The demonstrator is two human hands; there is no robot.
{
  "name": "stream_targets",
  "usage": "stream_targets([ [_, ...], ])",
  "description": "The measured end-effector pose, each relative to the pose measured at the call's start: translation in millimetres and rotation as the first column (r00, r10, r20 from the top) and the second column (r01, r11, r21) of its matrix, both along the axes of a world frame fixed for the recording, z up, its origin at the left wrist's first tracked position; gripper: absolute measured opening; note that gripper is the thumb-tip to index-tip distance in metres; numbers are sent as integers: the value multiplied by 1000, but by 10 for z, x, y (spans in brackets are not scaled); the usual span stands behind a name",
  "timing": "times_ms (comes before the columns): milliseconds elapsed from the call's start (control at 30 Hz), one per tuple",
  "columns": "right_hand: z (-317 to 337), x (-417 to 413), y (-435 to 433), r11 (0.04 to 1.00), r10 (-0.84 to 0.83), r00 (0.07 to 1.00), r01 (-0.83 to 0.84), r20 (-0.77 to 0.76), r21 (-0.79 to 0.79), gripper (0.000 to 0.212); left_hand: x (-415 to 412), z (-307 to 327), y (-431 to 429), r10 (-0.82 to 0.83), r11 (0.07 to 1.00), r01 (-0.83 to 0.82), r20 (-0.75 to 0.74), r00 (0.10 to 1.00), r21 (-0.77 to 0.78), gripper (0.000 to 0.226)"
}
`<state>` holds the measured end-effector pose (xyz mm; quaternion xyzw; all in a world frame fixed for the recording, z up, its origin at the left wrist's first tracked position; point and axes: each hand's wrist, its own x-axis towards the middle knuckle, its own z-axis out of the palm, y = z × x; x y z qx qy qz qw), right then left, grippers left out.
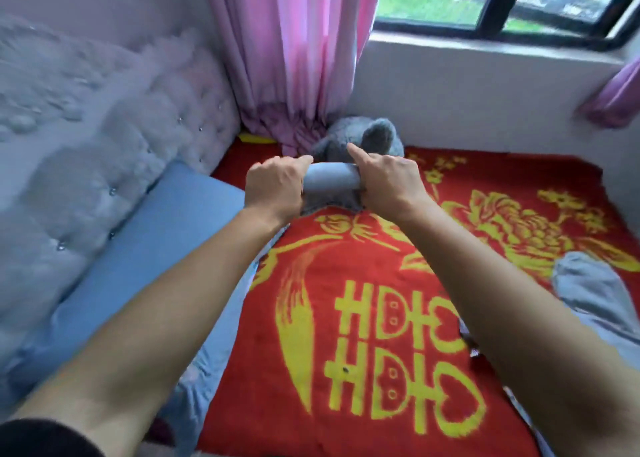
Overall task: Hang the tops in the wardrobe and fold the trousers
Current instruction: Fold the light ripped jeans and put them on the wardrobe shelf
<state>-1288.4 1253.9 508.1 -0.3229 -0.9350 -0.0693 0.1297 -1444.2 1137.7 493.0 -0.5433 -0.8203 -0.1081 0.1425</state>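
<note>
Both arms stretch out over a red blanket point(363, 283) with yellow patterns. Between the hands is a light grey-blue garment point(332, 178), rolled or folded into a tight bundle and held above the blanket's far end. My left hand point(275, 188) grips its left end with curled fingers. My right hand point(388, 181) grips the right end, its index finger pointing up and away. Another grey-blue garment point(595, 290) lies crumpled at the blanket's right edge.
A grey plush toy point(370, 137) sits in the corner behind the bundle, under a pink curtain point(294, 58). A tufted pale headboard point(86, 137) and a blue pillow point(138, 266) are on the left. A window point(502, 2) and low white wall run along the back.
</note>
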Motion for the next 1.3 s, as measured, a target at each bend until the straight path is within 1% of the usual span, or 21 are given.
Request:
stream_targets([
  [133,442,222,-166,989,77,994,-67,-73,133,79,319,560,-336,68,993,-59,-89,994,101,27],
  [200,564,418,-251,981,135,984,-117,-113,153,81,564,706,-502,114,986,-98,-112,987,138,26],
  [267,617,664,-338,971,174,978,-151,-118,183,81,862,756,-654,165,977,-146,-120,979,154,26],
  [367,592,1052,-494,955,239,967,-218,-87,203,78,1367,679,-891,254,960,-237,-111,961,147,32],
  [500,492,1485,-793,926,326,944,-305,-61,221,78,1948,529,-1301,364,929,-353,-112,925,111,51],
  [600,390,1659,-1153,908,398,916,-385,-54,165,82,2295,494,-1743,452,892,-452,-105,886,29,62],
  [667,349,1711,-1472,877,469,882,-460,-39,138,81,2497,523,-2122,521,850,-527,-119,845,-23,65],
  [733,386,1712,-1827,834,545,838,-536,-36,129,81,2673,613,-2542,599,792,-609,-142,788,-41,66],
  [900,666,1747,-2788,711,702,704,-687,-105,147,75,3104,1010,-3633,728,670,-742,-193,658,-4,67],
  [967,796,1817,-3229,659,752,644,-737,-139,150,76,3316,1169,-4078,766,625,-780,-214,607,25,65],
  [1067,1022,2002,-3931,592,806,569,-775,-161,221,77,3714,1355,-4770,819,553,-830,-232,525,71,65],
  [1167,1222,2290,-4663,525,851,502,-798,-156,296,72,4174,1509,-5496,859,485,-870,-234,455,91,65],
  [1300,1361,2781,-5664,455,890,423,-829,-168,326,64,4847,1677,-6469,890,399,-912,-279,361,96,63],
])
